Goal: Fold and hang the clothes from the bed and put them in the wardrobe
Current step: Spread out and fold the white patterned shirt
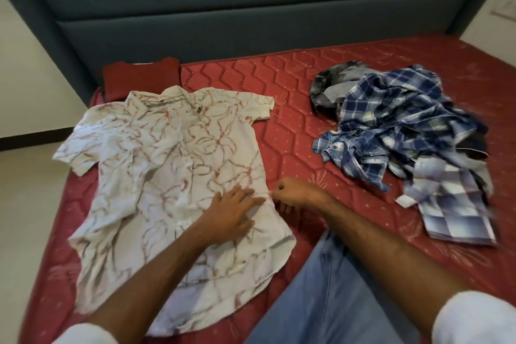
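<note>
White patterned shirt [173,165] lies spread flat, front up, on the left part of the bed [296,109], collar toward the headboard [251,8], both short sleeves out, not folded yet. Left hand [231,212] rests palm down on the lower right of the shirt, fingers [248,195] straight and spread, pressing the cloth, gripping nothing. Right hand [296,194] sits just at the shirt's right side edge, fingers curled in; looks like a pinch on the hem edge, but blur makes it hard to confirm, so cannot tell for sure what it has. Progress judgement: early. One red garment [139,78] sits folded near the headboard at far left, touching the shirt's collar area, so probably one item done. Still left: this shirt, plus a crumpled pile at right, well apart from the shirt: blue plaid shirt [396,126] on top, grey mottled garment [332,84] behind it, pale checked garment [452,204] at the near end. No hangers or wardrobe in view, nothing hung yet as far as seen. Surface: bare red quilted mattress with hexagon stitching, no sheet. Padded dark teal headboard behind it, pale wall and light floor at left with a dark skirting line, wall switch plate [504,10] at upper right. Person's leg in light blue jeans [321,301] on the bed's near edge, white sleeves [474,318] at the frame bottom.
</note>
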### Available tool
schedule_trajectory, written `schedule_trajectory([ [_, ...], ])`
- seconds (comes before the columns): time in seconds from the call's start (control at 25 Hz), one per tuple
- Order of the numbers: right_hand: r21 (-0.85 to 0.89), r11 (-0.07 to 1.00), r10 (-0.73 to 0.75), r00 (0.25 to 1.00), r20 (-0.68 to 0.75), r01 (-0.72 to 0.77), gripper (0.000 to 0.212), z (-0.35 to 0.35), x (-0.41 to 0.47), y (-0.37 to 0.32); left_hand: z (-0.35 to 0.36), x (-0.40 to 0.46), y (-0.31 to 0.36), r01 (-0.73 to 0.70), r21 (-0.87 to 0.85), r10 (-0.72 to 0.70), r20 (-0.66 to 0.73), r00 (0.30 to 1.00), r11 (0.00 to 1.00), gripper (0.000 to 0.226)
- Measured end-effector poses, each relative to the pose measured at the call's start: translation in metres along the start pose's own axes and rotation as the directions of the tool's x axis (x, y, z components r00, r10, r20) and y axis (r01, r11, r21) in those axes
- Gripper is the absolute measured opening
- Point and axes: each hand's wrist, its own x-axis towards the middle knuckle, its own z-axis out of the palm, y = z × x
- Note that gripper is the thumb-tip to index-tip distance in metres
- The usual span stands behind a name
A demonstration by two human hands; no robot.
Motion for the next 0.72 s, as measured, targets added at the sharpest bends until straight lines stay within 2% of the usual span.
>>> schedule_trajectory([
  [0.04, 0.031, 0.999, 0.016, 0.999, 0.045, -0.017, 0.032, 0.003, -0.008, -0.001, -0.001, -0.005, 0.007, 0.011, -0.018, -0.011, 0.024, 1.0, 1.0, 0.077],
  [0.12, -0.057, 0.998, 0.023, 0.996, 0.09, -0.018, 0.028, 0.011, -0.022, -0.001, -0.007, -0.016, 0.021, 0.018, -0.116, -0.018, 0.001, 1.0, 0.993, 0.075],
  [0.2, -0.112, 0.993, 0.035, 0.999, 0.022, -0.032, 0.017, 0.013, -0.033, 0.002, -0.007, -0.028, 0.037, -0.016, -0.17, 0.009, -0.04, 0.999, 0.985, 0.077],
  [0.32, -0.084, 0.992, 0.087, 0.989, -0.122, -0.098, 0.014, 0.001, -0.048, 0.007, 0.006, -0.05, 0.052, -0.084, 0.007, 0.084, -0.062, 0.995, 0.996, 0.088],
  [0.4, -0.062, 0.989, 0.127, 0.986, -0.109, -0.134, 0.012, -0.002, -0.055, 0.011, 0.015, -0.062, 0.054, -0.103, 0.107, 0.114, -0.098, 0.989, 0.989, 0.082],
  [0.48, -0.168, 0.975, 0.13, 0.986, -0.108, -0.147, 0.015, 0.0, -0.059, 0.014, 0.021, -0.072, 0.056, -0.124, 0.163, 0.155, -0.197, 0.968, 0.979, 0.066],
  [0.64, -0.49, 0.852, 0.165, 0.983, -0.082, -0.184, 0.045, 0.01, -0.056, 0.019, 0.028, -0.089, 0.056, -0.11, 0.257, 0.187, -0.298, 0.936, 0.96, 0.043],
  [0.72, -0.6, 0.778, 0.108, 0.981, -0.162, -0.185, 0.045, 0.015, -0.055, 0.017, 0.024, -0.096, 0.047, -0.091, 0.277, 0.179, -0.314, 0.933, 0.957, 0.039],
])
